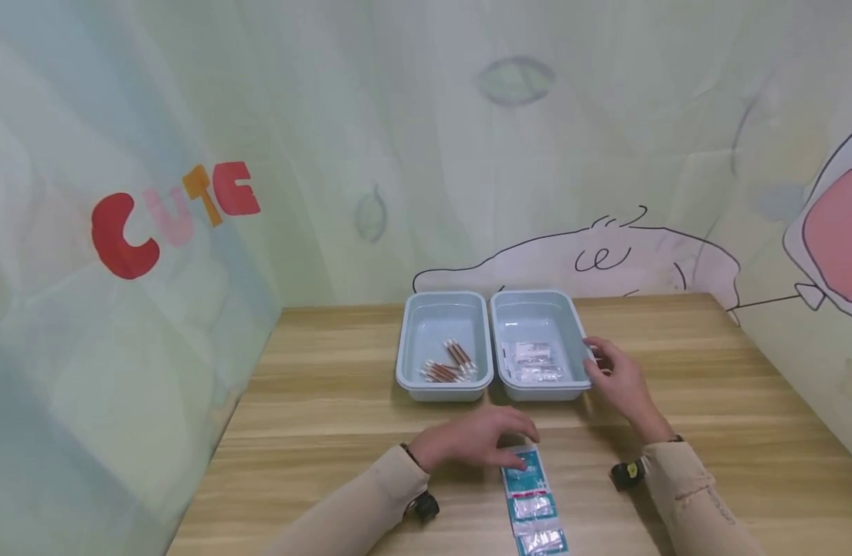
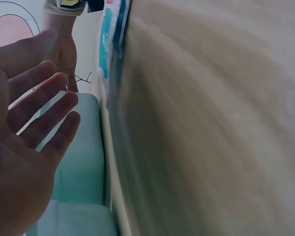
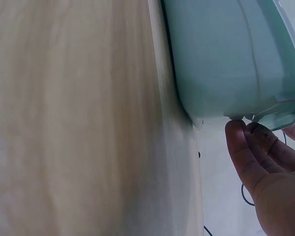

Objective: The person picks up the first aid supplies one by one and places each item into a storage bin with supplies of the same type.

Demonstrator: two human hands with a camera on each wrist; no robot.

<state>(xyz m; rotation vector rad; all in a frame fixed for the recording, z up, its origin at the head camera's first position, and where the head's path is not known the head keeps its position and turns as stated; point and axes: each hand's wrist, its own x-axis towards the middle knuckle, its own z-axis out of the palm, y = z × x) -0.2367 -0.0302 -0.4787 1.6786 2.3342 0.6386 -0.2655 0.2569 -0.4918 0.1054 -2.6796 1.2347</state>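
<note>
My left hand (image 1: 470,439) hovers over the upper end of a row of teal-and-white flat packets (image 1: 533,506) with clear windows. Its fingers are spread and loosely bent, with nothing between them; the left wrist view shows the bare palm (image 2: 19,177). At the right-hand light-blue plastic tray (image 1: 547,392), my right hand (image 1: 623,386) pinches the right rim. In the right wrist view its fingertips (image 3: 236,130) touch the outer wall, while the thumb is mostly out of sight. Inside that tray lie several small clear-wrapped packets (image 1: 534,363).
Beside it stands a matching tray (image 1: 445,392) with several brown swabs with white tips (image 1: 449,371). Both trays sit near the back of the wood-grain table (image 1: 314,432). A printed curtain (image 1: 370,139) hangs behind and along the sides.
</note>
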